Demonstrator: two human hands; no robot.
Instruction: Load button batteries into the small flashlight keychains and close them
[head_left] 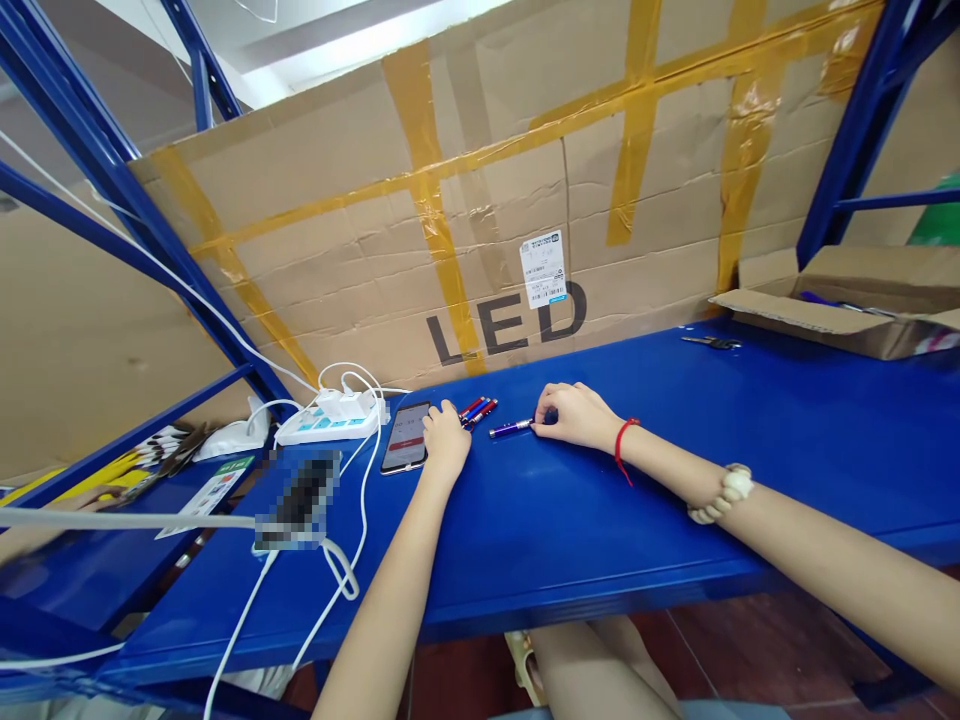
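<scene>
My left hand (445,437) rests on the blue table (600,520), fingers curled, touching the ends of two or three small red and blue pen-like sticks (477,410) beside a phone (406,437) with its screen lit. My right hand (574,414) lies to the right, fingers closed on the end of a small purple stick (512,429) with a silver tip that lies flat on the table. A red string and a bead bracelet are on my right wrist.
A white power strip (330,420) with plugs and white cables sits left of the phone. A blurred-out object (296,500) lies near the front left. An open cardboard box (847,300) stands at the far right, scissors (712,342) next to it. A taped cardboard wall marked LED backs the table.
</scene>
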